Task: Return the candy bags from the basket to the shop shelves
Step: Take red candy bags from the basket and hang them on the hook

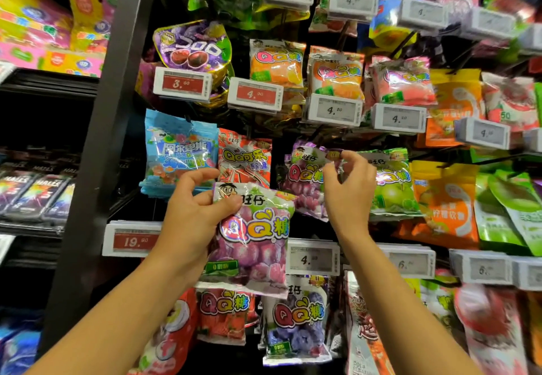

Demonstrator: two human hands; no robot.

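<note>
My left hand [196, 207] grips a purple grape candy bag [255, 242] by its top left corner, holding it up in front of the shelf. My right hand [349, 187] pinches the top edge of a second purple grape candy bag [305, 181] that hangs at a peg in the third row. That bag sits between a red cola candy bag [245, 157] and a green apple candy bag [393, 184]. No basket is in view.
Rows of candy bags hang on pegs behind white price tags [312, 257]. A dark upright post [99, 128] divides this rack from shelves of boxed sweets [35, 192] on the left. More purple and red bags [296, 327] hang below my hands.
</note>
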